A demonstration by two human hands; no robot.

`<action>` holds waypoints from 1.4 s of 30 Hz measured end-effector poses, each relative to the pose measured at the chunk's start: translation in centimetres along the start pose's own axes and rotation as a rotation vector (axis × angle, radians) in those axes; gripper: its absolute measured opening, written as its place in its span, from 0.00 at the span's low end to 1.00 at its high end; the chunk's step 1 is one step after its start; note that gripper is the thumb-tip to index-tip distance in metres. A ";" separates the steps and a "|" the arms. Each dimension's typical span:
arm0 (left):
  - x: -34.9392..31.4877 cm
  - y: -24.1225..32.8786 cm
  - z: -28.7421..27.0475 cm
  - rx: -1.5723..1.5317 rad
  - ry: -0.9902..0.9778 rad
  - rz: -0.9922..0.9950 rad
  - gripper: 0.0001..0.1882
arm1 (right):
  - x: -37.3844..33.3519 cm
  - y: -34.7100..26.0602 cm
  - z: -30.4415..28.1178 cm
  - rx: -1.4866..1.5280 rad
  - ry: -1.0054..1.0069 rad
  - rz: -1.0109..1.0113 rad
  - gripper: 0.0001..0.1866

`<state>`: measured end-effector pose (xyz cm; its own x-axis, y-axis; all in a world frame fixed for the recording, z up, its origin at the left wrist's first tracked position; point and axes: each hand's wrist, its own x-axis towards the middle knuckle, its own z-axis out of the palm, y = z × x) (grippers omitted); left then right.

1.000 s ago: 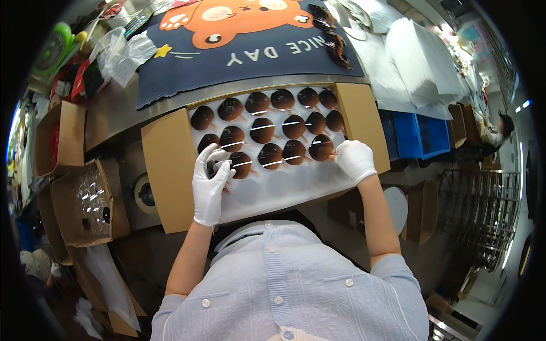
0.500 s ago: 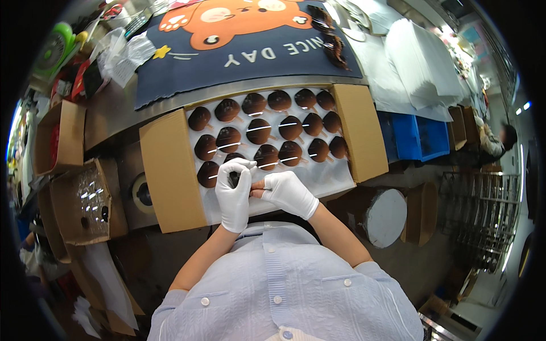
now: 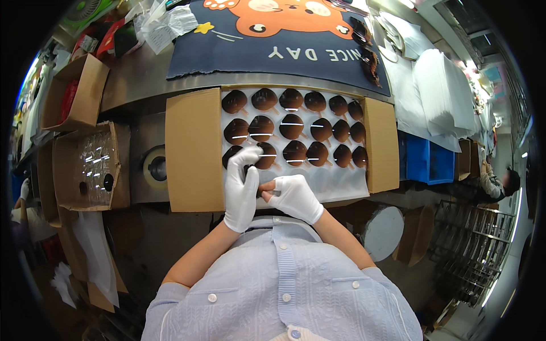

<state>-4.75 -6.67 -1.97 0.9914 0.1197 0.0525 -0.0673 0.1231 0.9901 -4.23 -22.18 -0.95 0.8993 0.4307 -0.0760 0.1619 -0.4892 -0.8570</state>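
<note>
My left hand (image 3: 243, 186), in a white glove, is closed with its fingers curled over the near left part of an open cardboard box (image 3: 193, 153). Something small and dark shows between its thumb and fingers, mostly hidden. My right hand (image 3: 296, 199), also gloved but with bare fingertips, pinches close against the left palm; what lies between those tips I cannot make out. Below both hands, rows of brown tinted sunglass lenses (image 3: 293, 126) with small tabs lie on white sheeting (image 3: 341, 182) in the box. The left hand partly covers a lens in the nearest row.
Behind the box a dark mat (image 3: 239, 59) with a cartoon bear covers the metal bench. Brown sunglasses (image 3: 369, 65) rest on its right edge. Cardboard boxes (image 3: 85, 196) stand at left, blue bins (image 3: 438, 162) and white sheets (image 3: 441, 85) at right. Another person (image 3: 495, 182) is far right.
The view has swung, so the box and bench appear shifted to the right. My left hand's fingers have tilted rightward and its finger ring has closed up; both hands remain together.
</note>
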 end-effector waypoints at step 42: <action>0.0 -2.1 6.5 1.051 -0.700 0.352 0.28 | -12.5 13.3 -19.0 -0.600 0.494 0.181 0.17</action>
<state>-3.91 -13.34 -3.22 0.8081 -0.5851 0.0686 -0.5291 -0.6697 0.5211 -5.62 -48.51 -1.65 0.9859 -0.0117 0.1668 0.0607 -0.9046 -0.4220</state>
